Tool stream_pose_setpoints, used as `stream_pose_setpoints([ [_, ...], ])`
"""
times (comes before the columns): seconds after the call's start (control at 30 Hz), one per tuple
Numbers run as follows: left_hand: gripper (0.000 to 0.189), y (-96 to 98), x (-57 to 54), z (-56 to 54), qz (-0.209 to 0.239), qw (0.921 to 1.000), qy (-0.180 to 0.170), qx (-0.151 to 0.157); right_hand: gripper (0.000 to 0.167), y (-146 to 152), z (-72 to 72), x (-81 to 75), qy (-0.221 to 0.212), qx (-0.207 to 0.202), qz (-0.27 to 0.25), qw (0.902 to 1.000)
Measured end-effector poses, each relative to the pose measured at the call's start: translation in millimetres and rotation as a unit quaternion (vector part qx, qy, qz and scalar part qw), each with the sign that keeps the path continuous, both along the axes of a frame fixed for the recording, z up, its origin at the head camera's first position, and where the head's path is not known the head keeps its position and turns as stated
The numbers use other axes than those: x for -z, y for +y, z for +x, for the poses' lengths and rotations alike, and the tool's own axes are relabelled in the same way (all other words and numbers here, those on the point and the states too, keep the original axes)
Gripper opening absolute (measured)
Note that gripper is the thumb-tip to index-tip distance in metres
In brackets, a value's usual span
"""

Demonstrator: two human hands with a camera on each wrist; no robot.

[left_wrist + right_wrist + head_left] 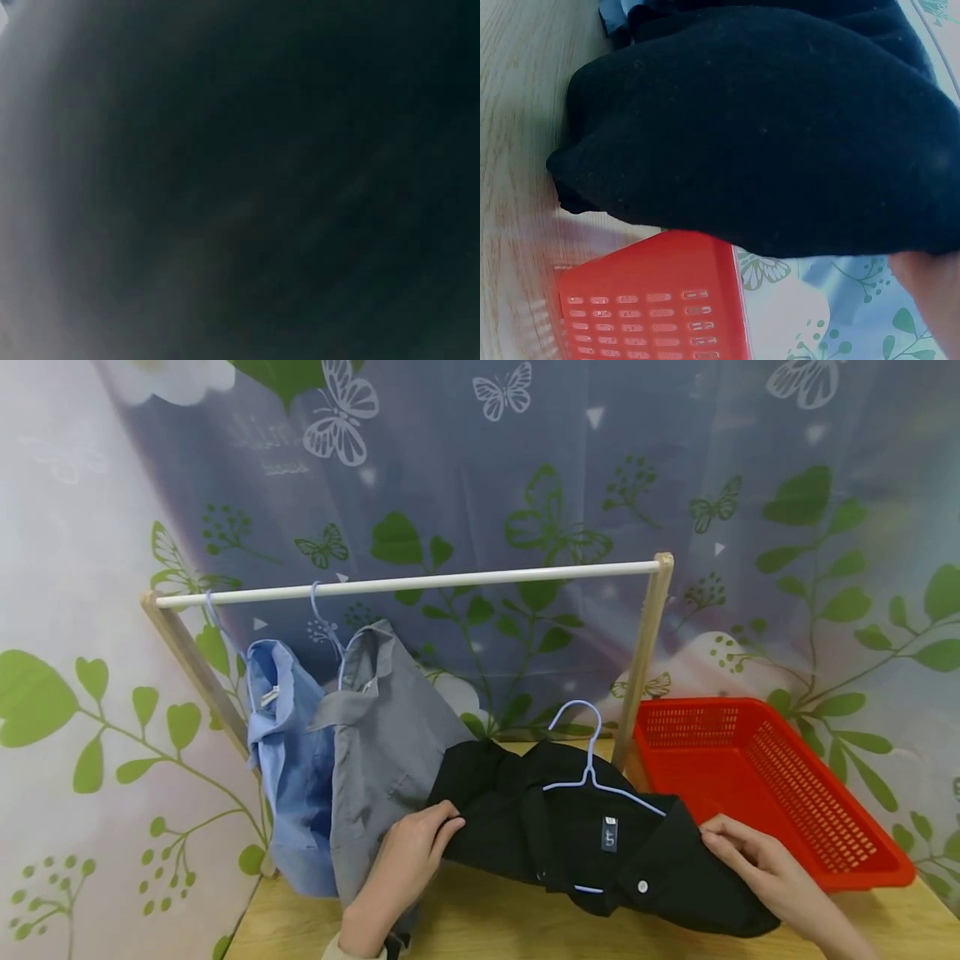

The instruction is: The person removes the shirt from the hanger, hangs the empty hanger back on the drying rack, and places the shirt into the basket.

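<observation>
near the basket (708, 772), our left hand (408, 850) and right hand (767, 867) pinch the shirt (573, 831); uneven tugs could unseat its hanger (588, 772).

A printed sheet (465, 460) hangs across the back of the head view, muted slate blue through the middle and paler towards the right edge, with faint vertical creases. White-outlined butterflies (341, 414) line the top of the frame; green butterflies, heart-shaped leaves (397, 537), berry sprigs and small white triangles spread below. Faint lettering shows at upper left, near a white petal shape (176, 378). The left side surface (60, 585) is whitish with a pink tinge and carries the same leafy print. Along the bottom runs a light, wood-grained worktop (480, 927), which fills the left edge of the right wrist view. Light is soft, with hazy pale patches at far right.
</observation>
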State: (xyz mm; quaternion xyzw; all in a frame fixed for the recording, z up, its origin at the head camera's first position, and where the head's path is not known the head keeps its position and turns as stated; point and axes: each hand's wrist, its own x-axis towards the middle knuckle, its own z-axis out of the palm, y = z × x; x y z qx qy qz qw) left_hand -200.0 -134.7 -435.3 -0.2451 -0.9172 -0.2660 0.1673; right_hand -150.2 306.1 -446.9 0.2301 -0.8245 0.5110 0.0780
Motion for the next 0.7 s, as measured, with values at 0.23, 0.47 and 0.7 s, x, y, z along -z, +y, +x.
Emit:
stream_pose_setpoints([
  [0.23,0.013,0.0,6.7,1.0,0.044,0.9989,-0.017,0.009,0.011,1.1,0.6,1.9,0.005,0.071,0.04,0.9966],
  [0.47,0.014,1.3,10.1,2.8,0.101,0.9941,-0.037,-0.015,0.014,-2.0,0.3,5.1,0.029,0.127,0.067,0.9891],
  [0.7,0.023,-2.9,7.3,6.9,0.123,0.9874,-0.099,-0.015,0.014,-2.4,3.2,-3.3,0.07,0.214,0.078,0.9711],
])
